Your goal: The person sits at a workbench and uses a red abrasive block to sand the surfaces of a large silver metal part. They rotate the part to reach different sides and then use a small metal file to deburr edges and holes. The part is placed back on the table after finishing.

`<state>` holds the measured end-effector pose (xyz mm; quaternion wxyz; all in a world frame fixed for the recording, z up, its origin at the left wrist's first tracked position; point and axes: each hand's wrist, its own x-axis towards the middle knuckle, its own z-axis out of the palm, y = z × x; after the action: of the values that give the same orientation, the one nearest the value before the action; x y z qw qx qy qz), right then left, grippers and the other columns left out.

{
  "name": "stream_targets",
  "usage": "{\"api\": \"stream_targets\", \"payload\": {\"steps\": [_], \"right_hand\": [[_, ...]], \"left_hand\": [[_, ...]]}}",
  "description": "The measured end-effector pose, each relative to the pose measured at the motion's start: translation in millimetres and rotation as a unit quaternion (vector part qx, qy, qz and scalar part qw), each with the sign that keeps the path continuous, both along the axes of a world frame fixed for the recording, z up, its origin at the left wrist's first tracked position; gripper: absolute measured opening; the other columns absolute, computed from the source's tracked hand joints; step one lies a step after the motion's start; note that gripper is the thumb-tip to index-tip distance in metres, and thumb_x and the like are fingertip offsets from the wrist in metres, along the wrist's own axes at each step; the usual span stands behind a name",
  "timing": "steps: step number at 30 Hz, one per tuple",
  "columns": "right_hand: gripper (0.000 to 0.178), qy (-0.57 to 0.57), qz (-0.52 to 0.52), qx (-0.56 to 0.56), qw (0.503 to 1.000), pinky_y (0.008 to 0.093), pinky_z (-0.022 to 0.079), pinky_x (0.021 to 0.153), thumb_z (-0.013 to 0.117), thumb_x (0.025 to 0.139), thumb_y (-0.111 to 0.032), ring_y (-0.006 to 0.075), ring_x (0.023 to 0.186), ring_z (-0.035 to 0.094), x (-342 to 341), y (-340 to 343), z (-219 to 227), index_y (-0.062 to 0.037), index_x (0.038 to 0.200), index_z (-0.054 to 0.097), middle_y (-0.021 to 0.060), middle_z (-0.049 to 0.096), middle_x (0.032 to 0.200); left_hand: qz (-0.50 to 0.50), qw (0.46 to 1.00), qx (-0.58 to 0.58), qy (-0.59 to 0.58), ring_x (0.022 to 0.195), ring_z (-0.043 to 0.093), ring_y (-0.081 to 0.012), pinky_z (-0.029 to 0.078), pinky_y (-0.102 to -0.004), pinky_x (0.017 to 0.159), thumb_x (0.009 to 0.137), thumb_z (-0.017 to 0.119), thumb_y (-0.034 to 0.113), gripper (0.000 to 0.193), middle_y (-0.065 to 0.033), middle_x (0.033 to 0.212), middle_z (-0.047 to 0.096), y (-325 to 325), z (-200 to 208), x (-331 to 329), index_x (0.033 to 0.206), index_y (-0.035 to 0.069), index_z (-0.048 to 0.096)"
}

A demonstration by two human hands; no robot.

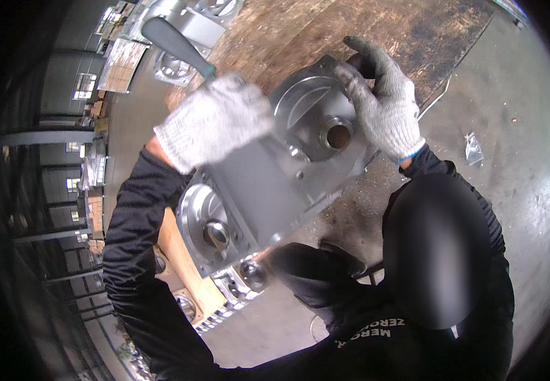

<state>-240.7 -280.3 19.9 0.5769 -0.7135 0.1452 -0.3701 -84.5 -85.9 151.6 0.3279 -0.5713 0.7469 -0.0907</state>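
Note:
A large grey metal casting (263, 189) lies slantwise across the middle, with round machined recesses at both ends and a bored hole in the far right one. My left hand (214, 120), in a white knit glove, is a slightly blurred fist above its left side. Out of that fist, toward the upper left, sticks the dark handle of a hand tool (176, 46) with a green collar; the glove hides its working end. My right hand (386, 95), gloved too, has its fingers apart and curved at the casting's far right rim. Some fingertips look dark and soiled.
Under the casting is a worn wooden tabletop (440, 28). More metal castings (189, 35) stand at the far left. Below left, several machined parts sit around a wooden board (189, 263). A scrap of clear plastic (473, 149) lies on the grey floor to the right.

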Motion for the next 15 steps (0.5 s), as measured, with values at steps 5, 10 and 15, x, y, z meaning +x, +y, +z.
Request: {"api": "stream_targets", "payload": {"steps": [5, 10, 15], "right_hand": [[0.051, -0.099, -0.144, -0.255, 0.951, 0.0438, 0.054, 0.096, 0.075, 0.094, -0.019, 0.0333, 0.109, 0.069, 1.7, -2.0, -7.4, -0.0035, 0.140, 0.058, 0.0196, 0.071, 0.118], [0.057, -0.228, 0.026, -0.211, 0.950, 0.0468, 0.046, 0.110, 0.065, 0.100, -0.018, 0.0362, 0.129, 0.059, -78.5, 79.8, 5.2, 0.0026, 0.149, 0.044, 0.0237, 0.059, 0.141], [0.075, -0.129, 0.303, -0.105, 0.939, 0.0406, 0.040, 0.114, 0.050, 0.108, -0.036, 0.0313, 0.138, 0.052, -155.2, 149.9, -16.6, 0.0059, 0.162, 0.019, 0.0249, 0.051, 0.150]], "left_hand": [[0.107, 0.951, -0.254, -0.139, 0.115, 0.065, -0.0295, 0.047, -0.0454, 0.100, 0.080, 0.072, 0.008, 0.047, -0.0057, 0.123, 0.071, 36.8, 39.6, -29.4, 0.126, 0.020, 0.070], [0.267, 0.627, -0.610, 0.403, 0.088, 0.069, -0.0357, 0.054, -0.0448, 0.082, 0.089, 0.063, 0.013, 0.022, -0.0170, 0.097, 0.071, 50.7, 66.8, -157.8, 0.108, 0.005, 0.071], [0.174, 0.662, -0.712, 0.156, 0.094, 0.064, -0.0281, 0.051, -0.0378, 0.085, 0.093, 0.059, 0.004, 0.020, -0.0110, 0.098, 0.067, 92.1, -36.5, -227.6, 0.111, 0.005, 0.067]]}}
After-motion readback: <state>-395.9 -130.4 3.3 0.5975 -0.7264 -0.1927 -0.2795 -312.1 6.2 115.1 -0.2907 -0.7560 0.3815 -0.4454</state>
